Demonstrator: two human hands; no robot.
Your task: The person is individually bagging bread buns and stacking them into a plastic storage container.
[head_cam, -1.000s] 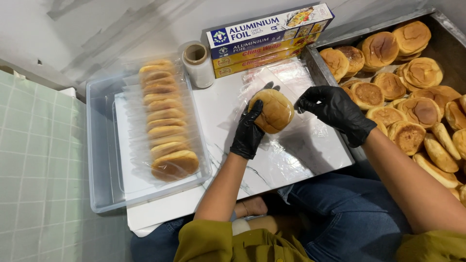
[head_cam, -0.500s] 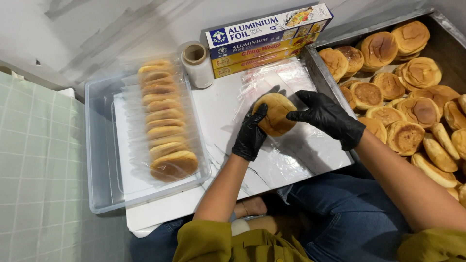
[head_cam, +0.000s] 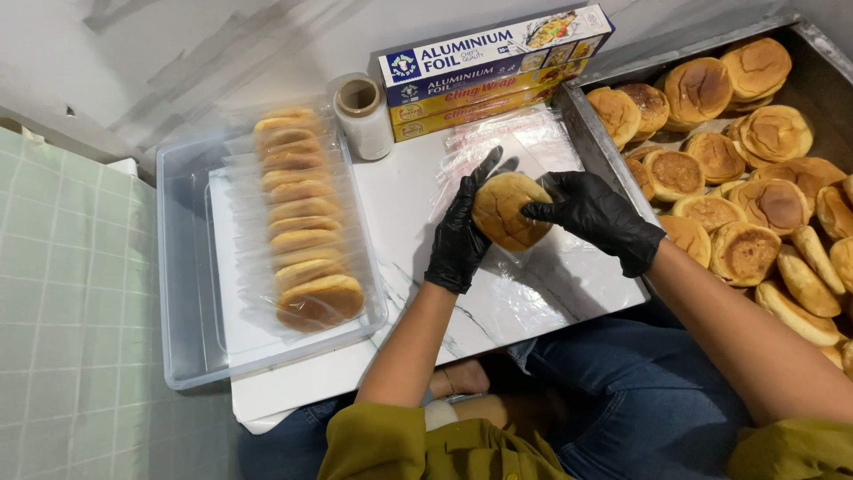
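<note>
Both my hands wear black gloves. My left hand (head_cam: pixel 458 236) cups the left side of a round golden bun (head_cam: pixel 505 210), and my right hand (head_cam: pixel 597 216) grips its right side from above. The bun hovers over a sheet of clear plastic wrap (head_cam: pixel 524 147) spread on the white marble-look board (head_cam: pixel 498 311). On the right, a metal tray (head_cam: pixel 591 142) holds several unwrapped buns (head_cam: pixel 711 213). On the left, a row of wrapped buns (head_cam: pixel 302 222) stands on edge in a clear plastic bin (head_cam: pixel 182 267).
Long boxes of foil and cling wrap (head_cam: pixel 493 71) lie at the back of the board, with a roll of clear film (head_cam: pixel 362 116) beside them. Green tiled floor (head_cam: pixel 71 338) lies to the left. My knees in blue jeans (head_cam: pixel 640 409) are under the board.
My right hand moved from beside the bun onto it, so both hands now hold it. The bun sits slightly lower over the plastic wrap.
</note>
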